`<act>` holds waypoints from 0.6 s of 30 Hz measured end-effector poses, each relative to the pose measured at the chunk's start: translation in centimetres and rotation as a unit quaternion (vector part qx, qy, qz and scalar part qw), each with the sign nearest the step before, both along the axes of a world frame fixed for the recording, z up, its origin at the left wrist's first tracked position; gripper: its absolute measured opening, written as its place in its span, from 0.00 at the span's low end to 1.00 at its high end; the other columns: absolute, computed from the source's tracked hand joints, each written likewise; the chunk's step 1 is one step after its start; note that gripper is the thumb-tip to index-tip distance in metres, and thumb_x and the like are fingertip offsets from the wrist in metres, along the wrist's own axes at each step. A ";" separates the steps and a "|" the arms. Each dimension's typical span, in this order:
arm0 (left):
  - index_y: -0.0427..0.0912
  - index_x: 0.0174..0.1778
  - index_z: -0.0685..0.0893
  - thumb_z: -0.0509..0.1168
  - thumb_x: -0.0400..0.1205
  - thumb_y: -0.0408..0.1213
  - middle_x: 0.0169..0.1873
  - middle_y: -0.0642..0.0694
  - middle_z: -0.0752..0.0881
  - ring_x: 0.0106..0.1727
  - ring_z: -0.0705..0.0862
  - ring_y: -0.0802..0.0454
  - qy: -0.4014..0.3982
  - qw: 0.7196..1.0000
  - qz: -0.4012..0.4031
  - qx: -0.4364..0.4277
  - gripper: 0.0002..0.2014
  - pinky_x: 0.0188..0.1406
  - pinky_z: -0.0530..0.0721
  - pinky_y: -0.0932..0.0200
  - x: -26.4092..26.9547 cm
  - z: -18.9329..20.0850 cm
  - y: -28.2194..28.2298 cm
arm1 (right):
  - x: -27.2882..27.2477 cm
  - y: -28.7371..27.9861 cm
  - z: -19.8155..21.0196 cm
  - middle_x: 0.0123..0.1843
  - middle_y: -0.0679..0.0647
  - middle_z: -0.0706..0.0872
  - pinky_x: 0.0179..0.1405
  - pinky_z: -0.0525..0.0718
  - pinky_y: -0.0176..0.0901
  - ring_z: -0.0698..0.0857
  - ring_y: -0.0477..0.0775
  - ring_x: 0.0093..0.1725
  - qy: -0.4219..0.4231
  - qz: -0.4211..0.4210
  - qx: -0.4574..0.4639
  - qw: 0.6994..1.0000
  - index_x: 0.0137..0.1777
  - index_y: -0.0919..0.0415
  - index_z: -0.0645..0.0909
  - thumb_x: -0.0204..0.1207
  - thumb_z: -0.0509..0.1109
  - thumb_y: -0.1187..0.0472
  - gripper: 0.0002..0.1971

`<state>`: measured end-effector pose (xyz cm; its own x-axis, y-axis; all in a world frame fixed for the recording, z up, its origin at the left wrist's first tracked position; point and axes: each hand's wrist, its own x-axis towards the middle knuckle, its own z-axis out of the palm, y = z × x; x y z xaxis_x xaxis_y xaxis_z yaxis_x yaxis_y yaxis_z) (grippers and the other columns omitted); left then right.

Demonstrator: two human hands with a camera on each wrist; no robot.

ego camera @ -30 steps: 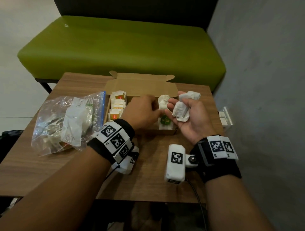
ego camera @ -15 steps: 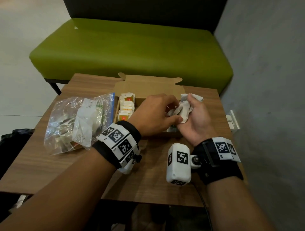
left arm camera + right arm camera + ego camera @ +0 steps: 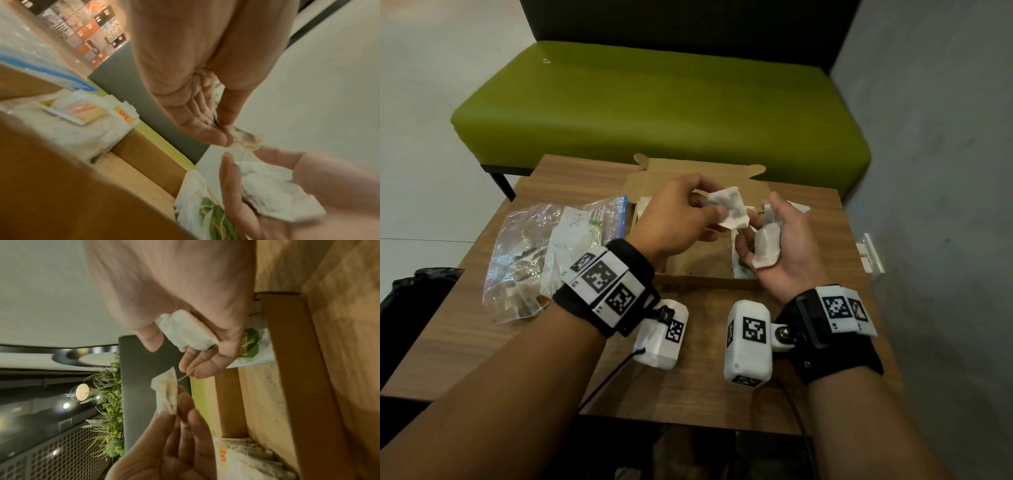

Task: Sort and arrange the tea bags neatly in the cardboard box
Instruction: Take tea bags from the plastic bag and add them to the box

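Above the open cardboard box (image 3: 702,275), my left hand (image 3: 709,209) pinches one white tea bag (image 3: 729,210) between thumb and fingertips. In the right wrist view a thin string (image 3: 183,378) runs from that bag (image 3: 166,394) to my right hand. My right hand (image 3: 760,226) is palm up just to the right, fingers curled round a small bunch of white tea bags (image 3: 767,248). Inside the box, tea bags with yellow and red tags (image 3: 82,110) stand in a row at the left end. A green-tagged tea bag (image 3: 213,216) lies at the right end.
A clear zip bag (image 3: 551,250) holding more packets lies on the wooden table (image 3: 688,394) left of the box. The box lid (image 3: 688,178) stands open at the back. A green bench (image 3: 654,113) is behind the table, and a grey wall (image 3: 928,205) runs along the right.
My left hand has drawn one tea bag out of the bunch in my right hand and lifted it up and left. The right hand has opened a little, palm up.
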<state>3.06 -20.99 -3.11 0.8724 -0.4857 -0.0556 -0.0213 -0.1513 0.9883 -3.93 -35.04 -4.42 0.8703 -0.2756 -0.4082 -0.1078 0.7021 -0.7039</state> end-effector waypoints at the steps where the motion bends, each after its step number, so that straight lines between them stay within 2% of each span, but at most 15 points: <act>1: 0.38 0.58 0.82 0.70 0.81 0.25 0.41 0.39 0.89 0.39 0.89 0.48 0.023 1.000 0.003 -0.015 0.11 0.35 0.89 0.57 0.0 0.1 0.1 | 0.0 0.1 0.0 0.43 0.52 0.86 0.32 0.80 0.36 0.85 0.47 0.38 -0.004 0.019 -0.024 1.000 0.52 0.57 0.79 0.85 0.66 0.51 0.09; 4: 0.35 0.60 0.82 0.70 0.81 0.27 0.42 0.36 0.86 0.40 0.88 0.47 0.043 0.999 0.012 -0.019 0.12 0.36 0.89 0.57 0.1 0.1 0.1 | 0.1 0.7 -0.1 0.37 0.52 0.86 0.19 0.75 0.30 0.82 0.43 0.29 -0.016 0.044 -0.095 0.994 0.51 0.59 0.81 0.82 0.72 0.63 0.03; 6: 0.37 0.61 0.81 0.69 0.82 0.27 0.44 0.39 0.85 0.41 0.88 0.48 0.034 0.999 0.019 -0.005 0.12 0.37 0.89 0.56 0.1 0.1 0.1 | 0.2 0.9 -0.4 0.34 0.51 0.83 0.16 0.72 0.29 0.78 0.42 0.27 0.000 0.032 -0.133 0.991 0.48 0.59 0.79 0.80 0.72 0.69 0.06; 7: 0.41 0.62 0.81 0.69 0.81 0.26 0.49 0.42 0.85 0.43 0.87 0.49 0.004 1.000 0.021 0.015 0.15 0.40 0.89 0.56 0.1 0.1 0.3 | 0.3 0.8 -0.5 0.32 0.51 0.81 0.16 0.71 0.29 0.77 0.42 0.26 0.009 0.027 -0.142 0.989 0.48 0.60 0.79 0.80 0.72 0.71 0.06; 9: 0.49 0.67 0.79 0.69 0.76 0.26 0.62 0.48 0.79 0.54 0.83 0.53 -0.126 0.988 -0.008 0.090 0.24 0.49 0.87 0.60 0.1 0.3 0.7 | 0.4 0.5 -0.7 0.30 0.51 0.78 0.15 0.69 0.29 0.74 0.42 0.26 0.028 0.023 -0.147 0.989 0.45 0.62 0.79 0.79 0.72 0.71 0.06; 11: 0.54 0.66 0.79 0.73 0.74 0.31 0.66 0.52 0.72 0.64 0.76 0.57 -0.259 0.948 -0.077 0.170 0.25 0.58 0.79 0.67 -0.1 0.5 1.0 | 0.4 0.1 -0.7 0.28 0.51 0.76 0.14 0.67 0.29 0.71 0.42 0.24 0.041 0.023 -0.137 0.989 0.40 0.61 0.79 0.79 0.71 0.71 0.08; 12: 0.54 0.64 0.81 0.75 0.74 0.36 0.66 0.52 0.72 0.66 0.75 0.57 -0.304 0.927 -0.102 0.195 0.22 0.62 0.77 0.66 -0.3 0.4 0.9 | 0.4 -0.2 -0.6 0.27 0.51 0.76 0.13 0.66 0.29 0.71 0.42 0.22 0.041 0.023 -0.132 0.990 0.39 0.61 0.78 0.79 0.70 0.71 0.09; 14: 0.52 0.59 0.84 0.77 0.74 0.45 0.62 0.52 0.78 0.63 0.79 0.55 -0.352 0.904 -0.110 0.215 0.18 0.63 0.81 0.55 -0.7 0.1 0.4 | 0.2 -0.4 -0.5 0.25 0.51 0.75 0.12 0.65 0.29 0.72 0.41 0.19 0.044 0.021 -0.131 0.990 0.38 0.63 0.77 0.78 0.68 0.73 0.09; 16: 0.49 0.57 0.84 0.76 0.76 0.47 0.54 0.52 0.84 0.55 0.83 0.55 -0.367 0.901 -0.101 0.207 0.16 0.55 0.85 0.49 -1.1 -0.3 -0.3 | 0.0 -0.6 -0.5 0.26 0.53 0.74 0.12 0.64 0.29 0.73 0.42 0.18 0.054 0.022 -0.135 0.989 0.38 0.64 0.77 0.77 0.67 0.74 0.09; 18: 0.48 0.60 0.83 0.74 0.77 0.49 0.51 0.53 0.87 0.51 0.85 0.56 -0.383 0.894 -0.103 0.208 0.18 0.50 0.87 0.48 -1.4 -0.5 -0.9 | -0.3 -0.9 -0.4 0.28 0.54 0.74 0.11 0.64 0.29 0.71 0.41 0.18 0.063 0.028 -0.130 0.989 0.40 0.64 0.78 0.77 0.67 0.74 0.07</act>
